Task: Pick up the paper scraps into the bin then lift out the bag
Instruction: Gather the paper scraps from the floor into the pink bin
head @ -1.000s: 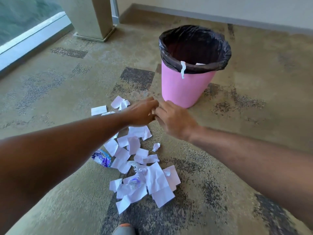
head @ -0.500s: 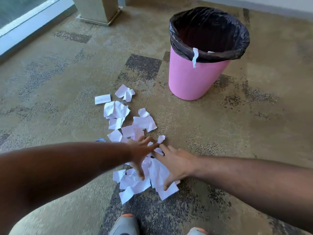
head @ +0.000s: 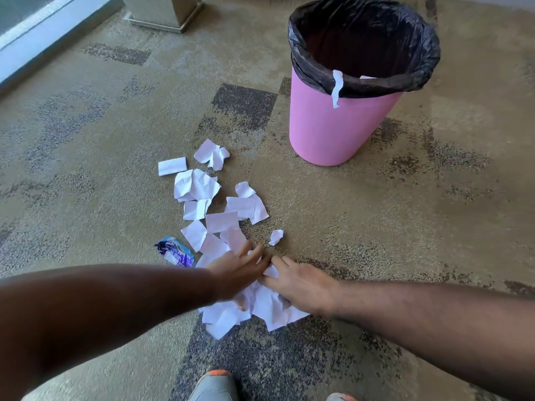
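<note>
Torn white paper scraps (head: 214, 221) are scattered on the mottled tan-and-grey carpet floor (head: 86, 117), near the pink plastic bin (head: 333, 131), which is lined w/ a black plastic bag (head: 417, 73) folded over its rim; one thin white paper strip (head: 336, 88) is draped over the rim's front. The left hand (head: 237, 273) and right hand (head: 301, 285) are laid side by side on the nearest clump of scraps, fingers of both stretched out & pressed onto the paper, nothing gripped as far as can be seen. A crumpled blue-purple foil wrapper (head: 174, 251) is seen just left of the pile, and grey shoes w/ orange toes (head: 215, 386) at the bottom edge
</note>
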`<state>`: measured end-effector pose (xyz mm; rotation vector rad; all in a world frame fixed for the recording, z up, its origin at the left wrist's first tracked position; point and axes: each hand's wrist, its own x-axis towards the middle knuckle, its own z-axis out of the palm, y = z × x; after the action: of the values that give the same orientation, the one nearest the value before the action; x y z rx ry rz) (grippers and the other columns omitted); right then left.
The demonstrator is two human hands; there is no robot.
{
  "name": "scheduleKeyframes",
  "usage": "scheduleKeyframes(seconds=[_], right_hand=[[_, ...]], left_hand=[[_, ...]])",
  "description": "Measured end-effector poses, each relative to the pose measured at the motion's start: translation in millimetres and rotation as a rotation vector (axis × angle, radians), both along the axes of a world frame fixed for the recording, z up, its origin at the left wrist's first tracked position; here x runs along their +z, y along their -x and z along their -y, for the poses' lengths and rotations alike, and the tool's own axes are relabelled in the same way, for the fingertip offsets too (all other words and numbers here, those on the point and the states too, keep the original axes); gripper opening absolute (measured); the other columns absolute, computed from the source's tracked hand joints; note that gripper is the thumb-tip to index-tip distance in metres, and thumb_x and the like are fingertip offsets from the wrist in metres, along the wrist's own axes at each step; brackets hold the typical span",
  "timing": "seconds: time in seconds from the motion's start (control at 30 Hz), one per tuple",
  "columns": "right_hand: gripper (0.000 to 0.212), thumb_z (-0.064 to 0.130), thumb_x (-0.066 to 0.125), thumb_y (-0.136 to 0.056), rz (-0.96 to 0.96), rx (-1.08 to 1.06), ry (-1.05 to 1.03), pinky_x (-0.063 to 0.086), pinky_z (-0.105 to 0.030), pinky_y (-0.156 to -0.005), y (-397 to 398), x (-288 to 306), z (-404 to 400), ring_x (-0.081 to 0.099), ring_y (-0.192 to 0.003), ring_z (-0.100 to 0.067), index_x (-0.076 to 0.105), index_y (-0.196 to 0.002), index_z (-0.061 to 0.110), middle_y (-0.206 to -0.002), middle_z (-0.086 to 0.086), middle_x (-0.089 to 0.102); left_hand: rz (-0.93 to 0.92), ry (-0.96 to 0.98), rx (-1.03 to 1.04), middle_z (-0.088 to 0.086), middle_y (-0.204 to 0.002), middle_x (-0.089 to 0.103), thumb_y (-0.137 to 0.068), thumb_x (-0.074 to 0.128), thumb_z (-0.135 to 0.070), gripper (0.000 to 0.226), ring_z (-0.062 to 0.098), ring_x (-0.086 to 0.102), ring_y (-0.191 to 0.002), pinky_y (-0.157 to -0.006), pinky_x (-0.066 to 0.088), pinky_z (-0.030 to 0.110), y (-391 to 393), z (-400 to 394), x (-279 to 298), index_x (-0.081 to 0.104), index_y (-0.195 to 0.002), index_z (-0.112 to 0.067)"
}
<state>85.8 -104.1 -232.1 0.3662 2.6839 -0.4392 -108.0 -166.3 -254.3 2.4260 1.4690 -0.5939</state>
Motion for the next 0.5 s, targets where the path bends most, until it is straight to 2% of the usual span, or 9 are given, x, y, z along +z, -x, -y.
scheduleKeyframes(seconds=[0.07,0.1,0.17,0.23,0.3,0.37,0.43,0.5], right_hand=[[0.053,0.01,0.058,-0.09,-0.027,-0.043,0.048,0.057,-0.048,-0.074,1.3,-0.1,-1.6,0.053,-0.104,-0.033,0.039,-0.138,0.021,-0.122,-0.017,0.042],[0.046,0.016,0.053,-0.092,-0.038,-0.077,0.075,0.056,-0.046,-0.073,1.5,0.7,-2.5,0.055,-0.1,-0.033,0.041,-0.136,0.021,-0.121,-0.015,0.042],[0.043,0.028,0.04,-0.096,-0.046,-0.105,0.119,0.053,-0.045,-0.074,0.4,2.8,-3.8,0.057,-0.095,-0.035,0.048,-0.136,0.017,-0.12,-0.016,0.047],[0.041,0.025,0.04,-0.1,-0.066,-0.083,0.114,0.053,-0.047,-0.077,-0.9,3.5,-3.4,0.059,-0.097,-0.038,0.053,-0.136,0.013,-0.119,-0.017,0.054],[0.038,0.032,0.042,-0.098,-0.078,-0.084,0.116,0.053,-0.041,-0.075,-1.1,6.6,0.6,0.059,-0.095,-0.032,0.057,-0.129,0.016,-0.109,-0.01,0.054],[0.025,0.02,0.051,-0.099,-0.094,-0.077,0.086,0.045,-0.033,-0.07,2.6,11.6,2.6,0.058,-0.095,-0.027,0.059,-0.123,0.019,-0.104,-0.006,0.054],[0.024,0.012,0.054,-0.1,-0.105,-0.088,0.064,0.042,-0.031,-0.071,6.3,18.5,0.1,0.057,-0.097,-0.025,0.062,-0.122,0.018,-0.103,-0.006,0.057],[0.026,0.011,0.053,-0.101,-0.127,-0.105,0.022,0.048,-0.035,-0.075,9.3,27.7,-7.4,0.057,-0.099,-0.025,0.064,-0.123,0.018,-0.103,-0.007,0.059]], left_hand=[[0.061,-0.056,-0.038,0.017,-0.126,0.043,-0.064,0.087,-0.036,0.089,0.033,0.045,-0.114,-0.085,0.056,0.044,1.6,-3.1,-3.0,0.034,-0.128,-0.006],[0.079,-0.105,-0.066,0.015,-0.119,0.048,-0.065,0.083,-0.028,0.073,0.031,0.05,-0.108,-0.086,0.055,0.04,1.7,-4.7,-3.0,0.042,-0.121,-0.006],[0.111,-0.156,-0.12,0.008,-0.109,0.055,-0.067,0.075,-0.02,0.048,0.024,0.054,-0.101,-0.09,0.05,0.033,-0.5,-6.5,-2.8,0.056,-0.11,-0.01],[0.147,-0.148,-0.133,0.003,-0.103,0.058,-0.071,0.07,-0.015,0.033,0.02,0.053,-0.098,-0.091,0.047,0.03,-5.2,-6.4,-1.9,0.061,-0.102,-0.014],[0.188,-0.055,-0.046,0.005,-0.106,0.057,-0.08,0.06,-0.006,0.025,0.024,0.052,-0.104,-0.096,0.045,0.034,-7.0,-6.5,-5.6,0.059,-0.104,-0.013],[0.235,0.056,0.058,0.007,-0.109,0.057,-0.084,0.052,0.0,0.027,0.027,0.055,-0.108,-0.098,0.046,0.04,-7.4,-10.8,-4.5,0.058,-0.107,-0.013],[0.281,0.09,0.137,0.008,-0.109,0.06,-0.087,0.049,0.001,0.03,0.028,0.059,-0.108,-0.094,0.049,0.042,-8.0,-19.0,1.9,0.06,-0.11,-0.014],[0.303,0.093,0.208,0.008,-0.109,0.063,-0.09,0.048,-0.001,0.031,0.028,0.062,-0.106,-0.089,0.05,0.042,-6.4,-31.7,9.4,0.062,-0.114,-0.016]])
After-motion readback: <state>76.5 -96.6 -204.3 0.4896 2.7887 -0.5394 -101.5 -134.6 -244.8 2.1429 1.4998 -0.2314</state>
